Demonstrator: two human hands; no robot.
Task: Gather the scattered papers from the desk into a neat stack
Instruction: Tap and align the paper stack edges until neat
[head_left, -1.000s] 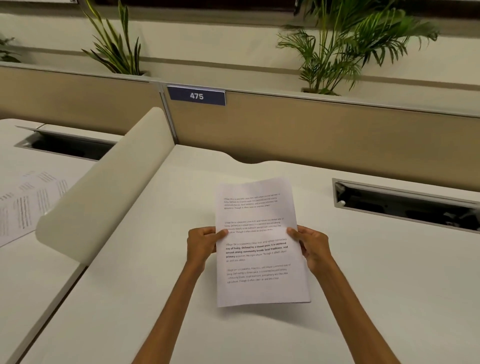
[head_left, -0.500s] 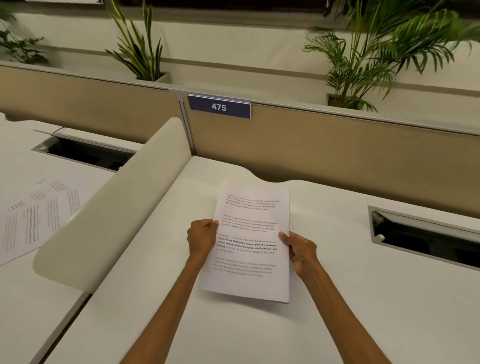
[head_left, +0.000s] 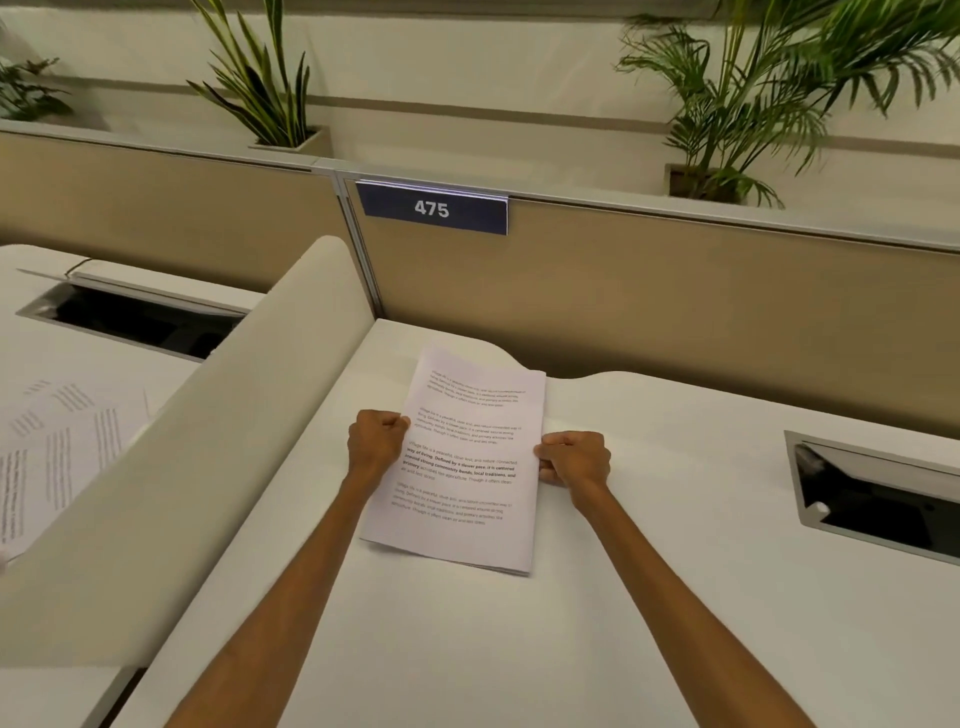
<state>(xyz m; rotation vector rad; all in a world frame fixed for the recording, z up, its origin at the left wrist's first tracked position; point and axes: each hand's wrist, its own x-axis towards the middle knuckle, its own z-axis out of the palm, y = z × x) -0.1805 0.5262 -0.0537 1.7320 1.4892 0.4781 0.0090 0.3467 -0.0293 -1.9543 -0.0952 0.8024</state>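
Note:
A stack of printed white papers (head_left: 467, 467) lies on the white desk (head_left: 675, 597), near its far left corner and turned slightly clockwise. My left hand (head_left: 375, 439) is curled at the stack's left edge and my right hand (head_left: 574, 460) is curled at its right edge, each gripping a side of the sheets. The bottom corner shows several sheet edges close together.
A curved beige divider (head_left: 208, 415) separates this desk from the left one, where loose printed sheets (head_left: 57, 447) lie. Open cable trays sit at right (head_left: 883, 499) and far left (head_left: 135, 317). A tan partition with a "475" label (head_left: 434, 209) and potted plants stand behind.
The stack has moved away from me and to the left, and come down onto the desk. Both hands have closed into fists at its side edges.

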